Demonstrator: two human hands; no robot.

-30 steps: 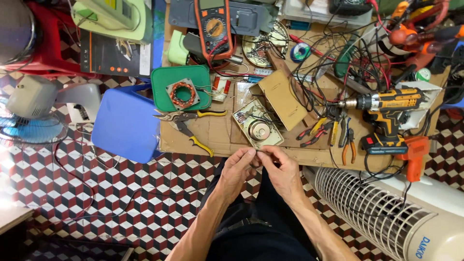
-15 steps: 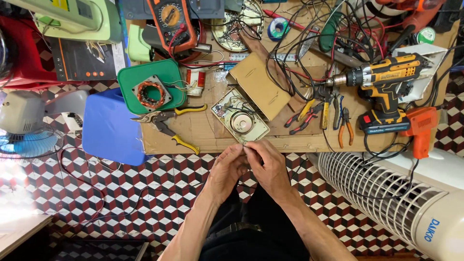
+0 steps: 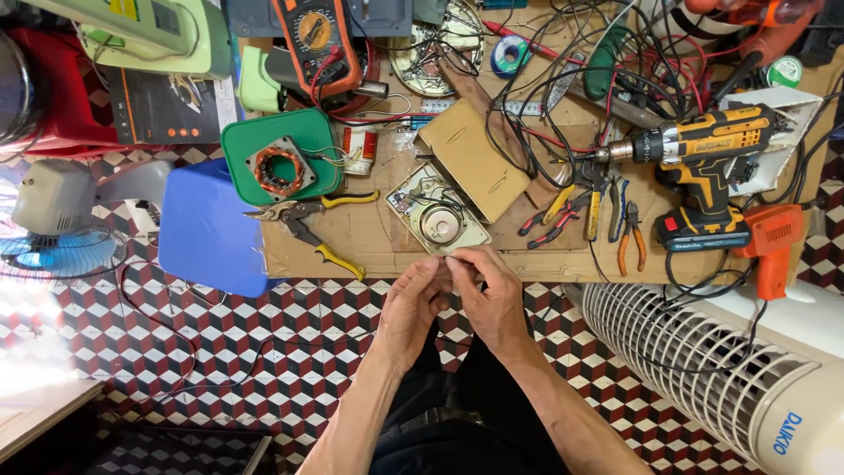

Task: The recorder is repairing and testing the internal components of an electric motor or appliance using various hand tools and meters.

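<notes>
Hands meet at the near edge of the low wooden board [image 3: 387, 251] in the head view, the only 1 I have. My left hand [image 3: 413, 303] and right hand [image 3: 492, 295] press fingertip to fingertip, both narrowed into a pinch on something very small and thin, perhaps a wire end; I cannot tell what it is. They sit just near of the square circuit plate [image 3: 437, 220], the pale plate with a round metal disc in its middle, which lies flat and tilted on the board, I judge so fine work stays close to it. Yellow-handled snips [image 3: 308, 224] lie to the left, within reach, and a green tray [image 3: 280, 158] farther left holds a copper-wound coil. To the right, pliers [image 3: 626, 230] and a yellow cordless drill [image 3: 703, 163] rest among tangled black cables. A white tower fan [image 3: 721, 369] lies on the patterned tile floor at near right.
</notes>
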